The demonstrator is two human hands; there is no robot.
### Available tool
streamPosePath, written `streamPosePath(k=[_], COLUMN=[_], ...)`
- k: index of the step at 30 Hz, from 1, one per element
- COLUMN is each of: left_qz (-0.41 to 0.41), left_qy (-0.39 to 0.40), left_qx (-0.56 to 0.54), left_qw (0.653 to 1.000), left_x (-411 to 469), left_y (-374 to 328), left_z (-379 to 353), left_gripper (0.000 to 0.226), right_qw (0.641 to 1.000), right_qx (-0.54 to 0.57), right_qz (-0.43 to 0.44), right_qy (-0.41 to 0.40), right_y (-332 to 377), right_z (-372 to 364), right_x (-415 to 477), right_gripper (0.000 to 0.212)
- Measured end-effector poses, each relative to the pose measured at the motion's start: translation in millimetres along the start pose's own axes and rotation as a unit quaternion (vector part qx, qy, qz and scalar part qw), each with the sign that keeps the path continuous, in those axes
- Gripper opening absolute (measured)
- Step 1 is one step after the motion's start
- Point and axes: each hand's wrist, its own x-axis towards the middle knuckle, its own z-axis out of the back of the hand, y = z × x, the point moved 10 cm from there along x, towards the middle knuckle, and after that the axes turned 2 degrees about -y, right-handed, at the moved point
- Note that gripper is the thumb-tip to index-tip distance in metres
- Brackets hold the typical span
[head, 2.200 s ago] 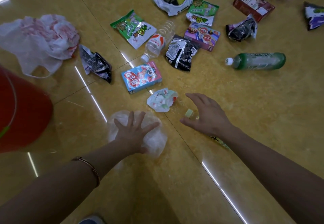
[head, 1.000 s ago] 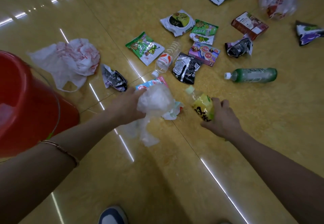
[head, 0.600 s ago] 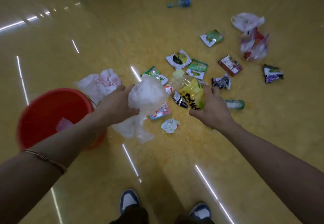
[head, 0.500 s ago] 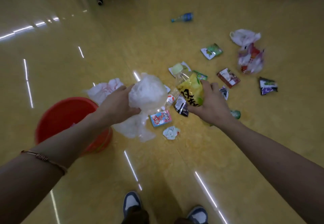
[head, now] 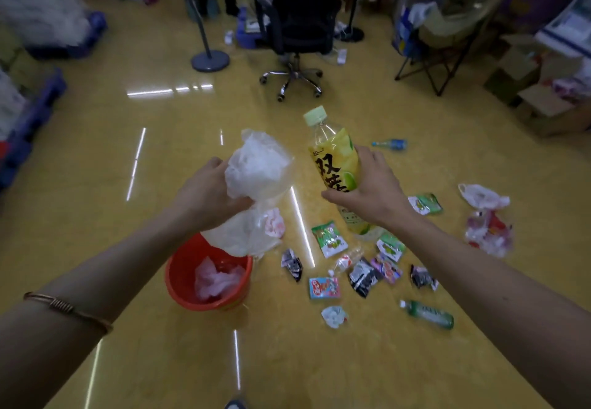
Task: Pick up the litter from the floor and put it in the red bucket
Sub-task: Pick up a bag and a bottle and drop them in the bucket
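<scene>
Since both hands are loaded, time to dump. L hand [head: 204,194] fingers [head: 213,164] clamped on clear bag [head: 256,165], held high, tail hanging over bucket [head: 179,268] rim; bucket sits on floor [head: 96,152] below w/ pink plastic [head: 214,280] inside. R hand [head: 374,191] fingers wrapped round bottle [head: 335,165], yellow label, upright, off to bucket's right, not over it. Lower L hand over the opening before letting go, since bag's light and may drift. Then swing bottle left and drop low, base-first. Wrappers [head: 329,239], carton [head: 323,287], green bottle [head: 427,314] on floor right of bucket.

Single head-worn wide view, forward and down over the floor [head: 351,360]
</scene>
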Motion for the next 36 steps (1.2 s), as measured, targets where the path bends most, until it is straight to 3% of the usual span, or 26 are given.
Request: streamPosePath(k=[4, 7, 11, 15, 19, 26, 31, 36], left_qz=[0.045, 0.070, 0.113, 0.151, 0.165, 0.243, 0.312, 0.345], left_qy=[-0.034, -0.052, -0.057, -0.068, -0.096, -0.104, -0.054, -0.044], left_qx=[0.003, 0.012, -0.001, 0.003, -0.001, -0.064, -0.021, 0.009], left_qw=[0.998, 0.996, 0.992, 0.986, 0.982, 0.962, 0.948, 0.938], left_x=[-18, -36, -58, -73, -77, -74, -64, -47], left_y=[51, 90, 145, 204, 244, 303, 341, 375], left_z=[45, 72, 87, 93, 96, 64, 13, -42], left_gripper=[0.060, 0.070, 0.061, 0.077, 0.055, 0.065, 0.065, 0.050], right_qw=[0.999, 0.998, 0.995, 0.991, 0.986, 0.977, 0.962, 0.947], right_qx=[0.008, 0.010, 0.020, 0.038, 0.060, 0.060, 0.076, 0.079], right_qz=[0.034, 0.044, 0.064, 0.082, 0.082, 0.094, 0.087, 0.090], right_qy=[0.031, 0.049, 0.078, 0.099, 0.131, 0.182, 0.246, 0.297], right_y=[64, 105, 150, 184, 205, 211, 188, 157], right_z=[-24, -51, -95, -140, -180, -239, -289, -348], right_x=[17, 32, 51, 69, 83, 114, 137, 163], right_gripper=[0.093, 0.094, 0.092, 0.084, 0.077, 0.079, 0.077, 0.077])
